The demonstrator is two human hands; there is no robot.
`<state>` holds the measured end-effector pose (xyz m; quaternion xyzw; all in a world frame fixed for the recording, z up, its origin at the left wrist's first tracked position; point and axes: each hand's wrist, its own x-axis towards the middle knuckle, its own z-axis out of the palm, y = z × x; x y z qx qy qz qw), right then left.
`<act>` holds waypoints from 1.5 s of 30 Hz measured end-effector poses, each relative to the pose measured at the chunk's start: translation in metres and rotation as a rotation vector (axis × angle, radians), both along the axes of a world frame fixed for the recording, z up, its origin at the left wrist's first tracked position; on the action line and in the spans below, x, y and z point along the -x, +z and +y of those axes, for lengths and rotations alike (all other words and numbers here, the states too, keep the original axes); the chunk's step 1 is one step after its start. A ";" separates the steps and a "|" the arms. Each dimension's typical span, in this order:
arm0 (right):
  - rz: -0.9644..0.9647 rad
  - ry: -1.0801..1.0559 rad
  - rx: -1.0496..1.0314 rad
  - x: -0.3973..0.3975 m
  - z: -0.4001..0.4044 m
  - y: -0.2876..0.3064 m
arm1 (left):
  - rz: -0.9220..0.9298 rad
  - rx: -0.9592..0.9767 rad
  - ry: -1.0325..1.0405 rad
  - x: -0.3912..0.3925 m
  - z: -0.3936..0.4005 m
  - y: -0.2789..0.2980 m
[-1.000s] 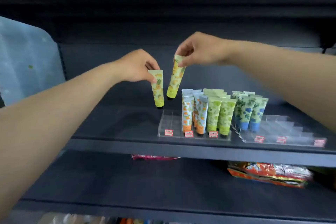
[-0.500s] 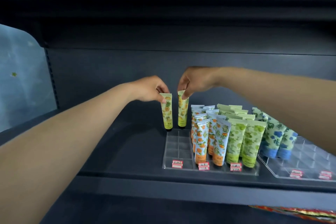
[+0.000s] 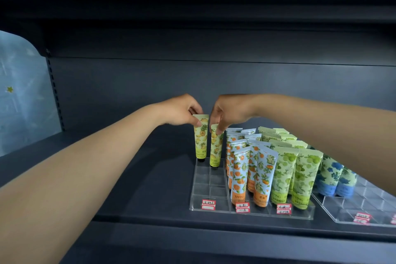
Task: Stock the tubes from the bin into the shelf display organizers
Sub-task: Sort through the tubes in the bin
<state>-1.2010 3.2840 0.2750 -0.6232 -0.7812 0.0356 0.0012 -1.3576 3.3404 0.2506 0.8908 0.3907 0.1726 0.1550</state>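
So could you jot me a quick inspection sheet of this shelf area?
Surface: dark shelf.
Job's things: two pineapple tubes, left tube and right tube, upright at the back of the clear organizer; orange tubes and green tubes fill its other columns; blue tubes stand in a second organizer.
Clutter: nothing seen.
Grips: left hand pinches the left tube's top; right hand pinches the right tube's top.
Cables: nothing seen.
Surroundings: dark back panel.
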 end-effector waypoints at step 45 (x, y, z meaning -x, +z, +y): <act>0.174 -0.033 -0.087 -0.006 -0.006 -0.005 | -0.009 0.024 0.152 -0.010 -0.019 -0.014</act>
